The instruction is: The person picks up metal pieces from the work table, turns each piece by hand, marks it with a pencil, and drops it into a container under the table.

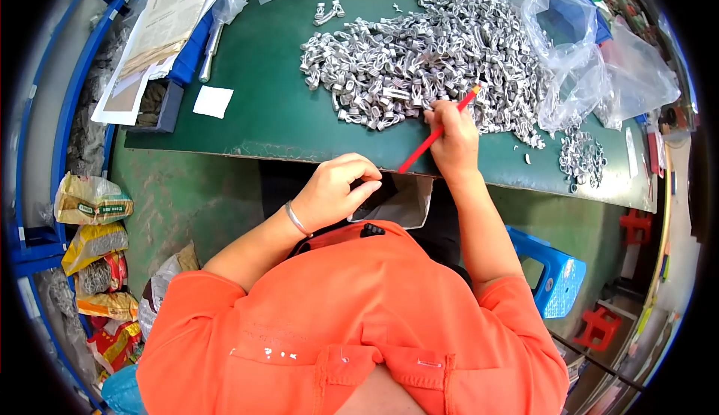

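Note:
A wide pile of small grey metal fittings (419, 63) is heaped on the green table (262, 78). My right hand (454, 141) rests at the pile's front edge, its fingers closed round a slim red stick (427, 150). The stick slants, with its yellowish end by the fittings and its other end near the table's front edge. At that edge, to the left, is my left hand (341, 190), loosely curled. A gap shows between its thumb and forefinger with nothing visible in it; the palm is hidden. A pale bag (404, 201) hangs below, between the hands.
Clear plastic bags (565, 63) lie right of the pile, above scattered small metal rings (580, 159). Papers (161, 22) and a grey bin (159, 108) occupy the left end, near a white paper scrap (213, 102). A blue stool (554, 276) stands on the floor at right.

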`<state>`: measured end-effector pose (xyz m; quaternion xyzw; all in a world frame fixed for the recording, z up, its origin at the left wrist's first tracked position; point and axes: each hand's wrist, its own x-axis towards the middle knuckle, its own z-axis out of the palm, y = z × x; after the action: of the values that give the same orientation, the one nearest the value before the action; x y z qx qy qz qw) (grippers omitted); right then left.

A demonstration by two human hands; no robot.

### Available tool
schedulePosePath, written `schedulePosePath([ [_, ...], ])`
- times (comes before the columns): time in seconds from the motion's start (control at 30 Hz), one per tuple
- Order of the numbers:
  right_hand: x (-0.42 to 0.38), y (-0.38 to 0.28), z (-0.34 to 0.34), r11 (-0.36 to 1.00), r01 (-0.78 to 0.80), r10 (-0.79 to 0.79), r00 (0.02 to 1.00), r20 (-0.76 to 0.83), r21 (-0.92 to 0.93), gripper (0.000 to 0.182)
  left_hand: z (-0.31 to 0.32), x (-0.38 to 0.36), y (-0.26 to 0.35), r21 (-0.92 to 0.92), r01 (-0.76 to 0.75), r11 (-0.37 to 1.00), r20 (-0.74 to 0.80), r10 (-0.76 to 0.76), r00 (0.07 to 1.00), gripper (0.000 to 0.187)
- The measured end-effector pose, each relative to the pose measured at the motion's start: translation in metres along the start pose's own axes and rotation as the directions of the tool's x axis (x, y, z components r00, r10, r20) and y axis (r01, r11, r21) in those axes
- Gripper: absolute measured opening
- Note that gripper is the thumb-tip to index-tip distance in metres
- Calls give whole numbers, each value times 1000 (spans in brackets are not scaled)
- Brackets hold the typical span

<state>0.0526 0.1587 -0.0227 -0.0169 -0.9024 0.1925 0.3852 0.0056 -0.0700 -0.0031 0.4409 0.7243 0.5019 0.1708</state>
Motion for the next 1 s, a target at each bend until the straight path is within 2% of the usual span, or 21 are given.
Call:
schedulePosePath([
  [0.07,-8,-1,-9,981,-176,176,984,-5,82,13,2,5,1,-33,26,999,22,-25,999,13],
  [0.1,-12,-6,-12,853,-369,380,924,44,369,15,4,8,2,-101,77,992,14,-76,997,17],
  [0.13,-15,-13,-16,610,-511,545,825,148,606,18,6,10,2,-171,128,977,11,-128,992,22],
  [0.17,-17,-21,-24,383,-555,592,761,266,738,20,8,12,1,-188,179,966,31,-176,984,30],
  [0.2,-20,-27,-31,264,-628,625,690,366,732,20,11,16,0,-191,185,964,41,-180,983,30],
  [0.27,-28,-36,-34,46,-591,621,648,440,805,19,15,22,-1,-437,305,846,87,-297,951,32],
  [0.3,-30,-41,-36,-33,-591,618,621,482,806,19,16,26,1,-500,329,801,113,-316,942,31],
  [0.33,-34,-43,-35,-42,-594,624,612,486,803,19,16,28,4,-587,315,746,121,-304,945,28],
  [0.43,-43,-43,-33,-181,-552,535,639,553,814,19,18,32,7,-641,296,708,120,-289,950,23],
  [0.53,-48,-45,-30,-123,-536,539,670,510,835,19,19,31,9,-670,231,705,95,-228,969,21],
  [0.6,-50,-46,-31,-26,-474,530,740,414,880,22,18,29,10,-596,174,784,62,-171,983,23],
  [0.7,-54,-48,-32,204,-421,503,820,274,884,28,18,28,5,-576,136,806,41,-137,990,24],
  [0.73,-56,-48,-34,201,-425,509,815,276,883,28,18,27,4,-559,101,823,25,-105,994,23],
  [0.8,-59,-49,-38,352,-424,445,860,249,835,29,16,24,4,-536,110,837,30,-111,993,21],
  [0.87,-63,-48,-39,438,-415,390,887,248,797,31,13,20,4,-333,59,941,50,-45,998,19],
  [0.93,-66,-47,-43,470,-513,368,853,369,718,31,14,15,-2,-278,51,959,46,-40,998,19],
  [0.97,-68,-48,-42,401,-574,403,810,425,714,30,15,12,-5,-198,55,979,62,-43,997,20],
  [1.0,-67,-47,-41,399,-575,403,809,427,714,30,15,10,-7,-117,55,992,78,-46,996,21],
])
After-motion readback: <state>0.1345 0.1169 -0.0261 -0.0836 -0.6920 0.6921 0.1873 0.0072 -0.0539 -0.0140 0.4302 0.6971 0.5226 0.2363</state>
